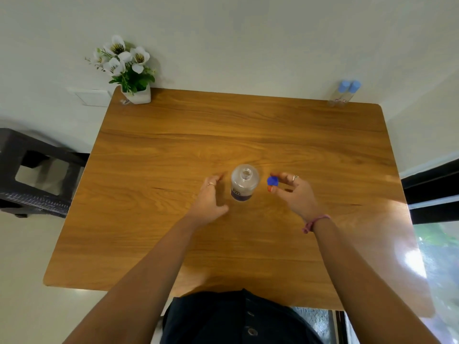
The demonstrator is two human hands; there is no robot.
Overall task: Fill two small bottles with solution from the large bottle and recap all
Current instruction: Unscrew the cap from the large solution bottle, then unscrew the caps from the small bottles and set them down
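The large clear bottle (244,182) with a purple label stands upright and uncapped in the middle of the wooden table (173,244). My right hand (294,192) is just right of it and pinches its dark blue cap (272,181) between thumb and fingers. My left hand (210,199) hovers close to the bottle's left side with fingers spread, not touching it. Two small clear bottles (344,93) with light blue caps stand side by side at the table's far right corner, capped.
A white pot of white flowers (129,70) sits at the far left corner of the table. A dark plastic stool (32,172) stands left of the table. The wall runs along the far edge, and a window lies to the right.
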